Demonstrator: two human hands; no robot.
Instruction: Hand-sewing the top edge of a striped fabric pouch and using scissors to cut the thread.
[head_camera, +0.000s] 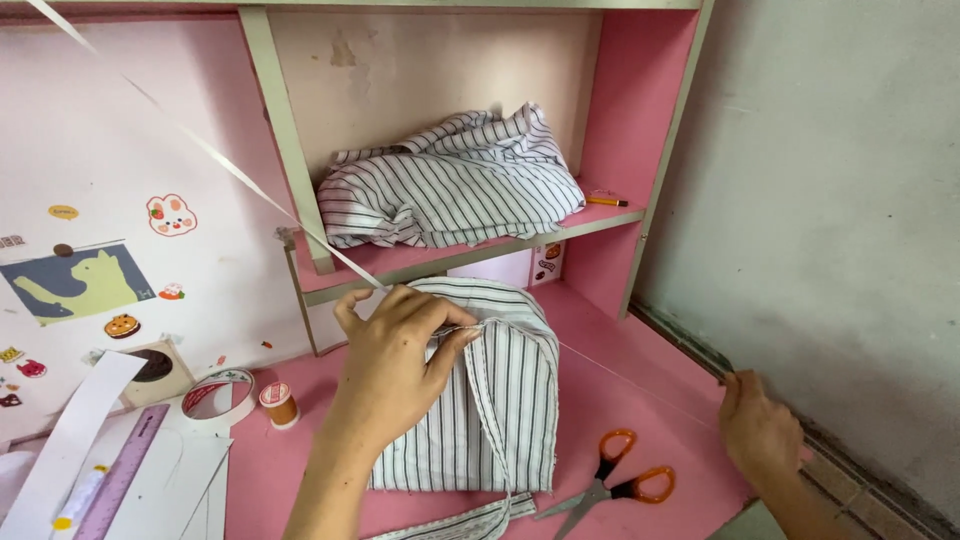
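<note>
My left hand (395, 365) rests on a folded white-and-grey striped cloth (505, 410) lying on the pink desk (620, 350), pinching its upper edge between thumb and fingers. A thin thread (640, 385) runs taut from that pinch across the desk to my right hand (757, 430), whose fingers are closed on the thread's end near the desk's right edge. Orange-handled scissors (610, 487) lie shut on the desk between the cloth and my right hand.
A second bundle of striped cloth (445, 185) fills the pink shelf above, with a pencil (606, 201) beside it. At the left lie a tape roll (220, 397), a spool of orange thread (279, 404), a purple ruler (120, 470) and paper. A grey wall stands to the right.
</note>
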